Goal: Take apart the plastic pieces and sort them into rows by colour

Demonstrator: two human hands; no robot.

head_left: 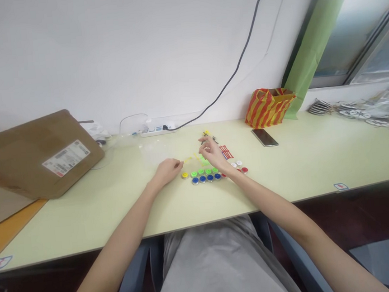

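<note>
My left hand rests low over the table with its fingers curled together. Just beyond its fingertips is a thin yellow piece; whether the fingers grip it I cannot tell. Over some flat green pieces hovers my right hand, fingers bent but apart, nothing visible in them. In front of the hands stand rows of small round caps: a yellow cap, several green caps and several blue caps. Red caps and white caps are partly behind my right wrist. Red strips lie beyond it.
A cardboard box stands at the left. Along the wall are a power strip with a black cable and a striped bag. A phone lies right of the hands. Striped discs sit far right.
</note>
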